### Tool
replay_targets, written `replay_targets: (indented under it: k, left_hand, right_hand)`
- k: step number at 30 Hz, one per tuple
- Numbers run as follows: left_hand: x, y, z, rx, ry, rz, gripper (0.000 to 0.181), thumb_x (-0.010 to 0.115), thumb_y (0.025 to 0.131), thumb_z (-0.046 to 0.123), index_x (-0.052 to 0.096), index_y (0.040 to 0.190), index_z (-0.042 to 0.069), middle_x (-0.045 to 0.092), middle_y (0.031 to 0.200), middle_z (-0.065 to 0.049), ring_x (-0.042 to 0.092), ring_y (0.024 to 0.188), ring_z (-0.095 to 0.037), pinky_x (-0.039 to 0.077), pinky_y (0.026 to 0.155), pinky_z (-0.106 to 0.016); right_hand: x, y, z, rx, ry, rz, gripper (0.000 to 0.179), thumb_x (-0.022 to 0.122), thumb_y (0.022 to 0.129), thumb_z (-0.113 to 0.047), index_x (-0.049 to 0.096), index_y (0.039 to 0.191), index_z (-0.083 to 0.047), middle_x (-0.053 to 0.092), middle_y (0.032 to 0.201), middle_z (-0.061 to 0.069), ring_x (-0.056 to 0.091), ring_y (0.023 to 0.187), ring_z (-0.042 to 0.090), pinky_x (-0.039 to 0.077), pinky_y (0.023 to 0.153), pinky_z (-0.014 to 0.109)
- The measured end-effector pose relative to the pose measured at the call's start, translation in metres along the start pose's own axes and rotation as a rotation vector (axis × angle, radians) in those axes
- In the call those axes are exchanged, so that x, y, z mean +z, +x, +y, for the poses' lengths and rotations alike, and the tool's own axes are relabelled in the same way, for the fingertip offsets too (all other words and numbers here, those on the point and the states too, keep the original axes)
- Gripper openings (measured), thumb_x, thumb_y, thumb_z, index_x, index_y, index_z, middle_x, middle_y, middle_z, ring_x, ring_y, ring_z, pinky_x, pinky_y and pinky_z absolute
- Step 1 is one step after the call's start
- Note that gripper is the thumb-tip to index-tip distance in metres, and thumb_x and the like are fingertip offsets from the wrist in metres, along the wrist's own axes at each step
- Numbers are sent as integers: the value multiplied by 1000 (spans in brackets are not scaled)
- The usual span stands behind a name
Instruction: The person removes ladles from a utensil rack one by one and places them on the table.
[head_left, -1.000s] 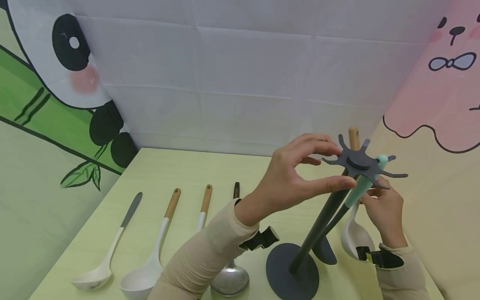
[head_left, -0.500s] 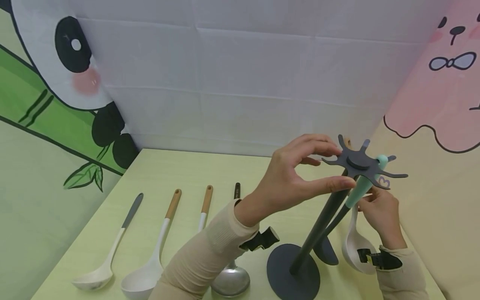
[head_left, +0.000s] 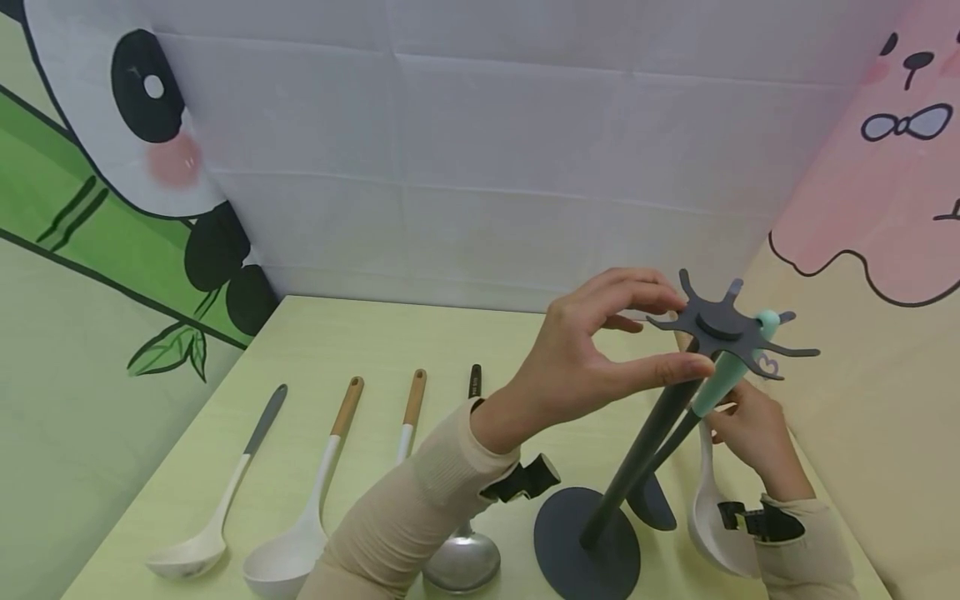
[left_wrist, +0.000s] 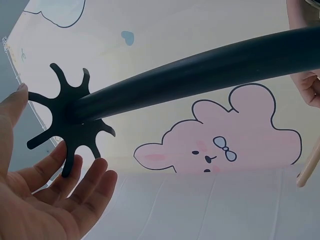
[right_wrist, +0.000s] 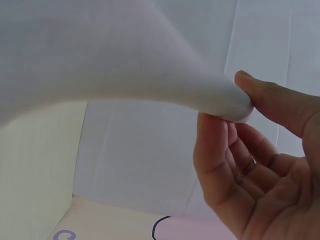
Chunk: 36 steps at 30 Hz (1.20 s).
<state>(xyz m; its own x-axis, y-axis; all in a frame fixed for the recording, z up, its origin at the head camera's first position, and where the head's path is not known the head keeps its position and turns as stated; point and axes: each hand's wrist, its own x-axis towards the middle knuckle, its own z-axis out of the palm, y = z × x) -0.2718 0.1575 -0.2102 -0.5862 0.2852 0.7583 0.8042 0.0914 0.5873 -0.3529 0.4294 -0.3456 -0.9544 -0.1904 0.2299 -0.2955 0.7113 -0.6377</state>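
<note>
My left hand (head_left: 573, 358) grips the hooked top of a dark grey utensil stand (head_left: 718, 323), thumb on one hook and fingers at others in the left wrist view. From one hook hangs a spatula with a mint-green handle (head_left: 722, 385), its dark blade (head_left: 651, 502) low beside the stand's pole. Behind the stand, my right hand (head_left: 759, 433) pinches the white shaft of a serving spoon (head_left: 712, 525) between thumb and fingers. Its bowl points down toward the table. The stand partly covers its wooden handle, whose end (left_wrist: 306, 175) shows in the left wrist view.
On the table (head_left: 337, 333) to the left lie a white spoon with a grey handle (head_left: 191, 554), a white ladle (head_left: 281, 562), another wooden-handled utensil (head_left: 412, 404) partly under my left sleeve, and a steel ladle (head_left: 461, 562). Walls stand behind and at both sides.
My right hand has moved slightly left and down with the serving spoon; its wooden handle has dropped from above the hooks to behind them. My left hand and the stand hold still.
</note>
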Motion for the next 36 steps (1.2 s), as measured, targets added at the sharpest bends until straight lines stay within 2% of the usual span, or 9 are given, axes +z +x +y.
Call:
replay_targets:
  k: [9, 19, 29, 36]
  left_hand:
    - [2, 5, -4, -8, 16, 9, 42, 85, 75, 4, 68, 113, 0, 62, 119, -9, 57, 109, 1, 52, 87, -21]
    - [4, 12, -9, -27, 29, 13, 42, 85, 75, 5, 68, 113, 0, 62, 120, -8, 57, 109, 2, 51, 88, -21]
    - [7, 18, -15, -33, 33, 24, 41, 85, 75, 5, 68, 113, 0, 62, 120, -8, 57, 109, 2, 52, 87, -21]
    - [9, 23, -18, -41, 42, 28, 42, 85, 75, 5, 68, 113, 1, 62, 121, -8, 57, 109, 2, 51, 88, -21]
  right_hand:
    - [0, 9, 9, 18, 34, -100, 29, 70, 89, -4, 54, 112, 5, 66, 86, 19, 69, 70, 27, 58, 51, 35]
    - [-2, 20, 20, 49, 21, -217, 35, 69, 92, -7, 51, 117, 9, 62, 86, 15, 64, 67, 21, 58, 51, 33]
    - [0, 26, 32, 91, 28, -287, 30, 71, 90, -8, 54, 108, 9, 61, 86, 11, 63, 69, 19, 58, 53, 33]
    - [2, 29, 40, 133, 52, -332, 33, 71, 90, -11, 52, 108, 10, 58, 86, 12, 63, 67, 20, 58, 54, 34]
